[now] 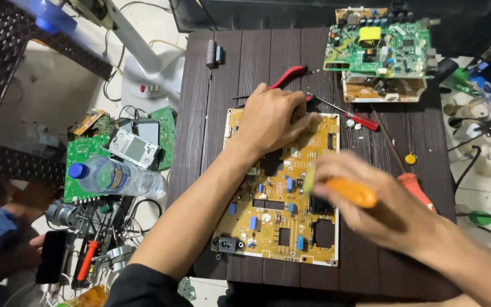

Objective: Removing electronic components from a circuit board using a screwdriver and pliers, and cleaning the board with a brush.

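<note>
Right hand (390, 207): nearest the camera and blurred, closed around an orange-handled tool (350, 192) over the board's right part.
Tool axis: the orange-handled tool lies roughly level across the view, its pale end pointing left toward the board's middle.
Yellow circuit board (282, 190): flat on the dark wooden table (200, 113), long axis running near to far, black socket at its near-left corner.
Left hand (271, 119): palm down on the board's far end, fingers curled together, pressing it.
Beyond: red-handled pliers (288, 75) and a red screwdriver (350, 116) just past the board; a green circuit board (379, 48) at the far right corner.
</note>
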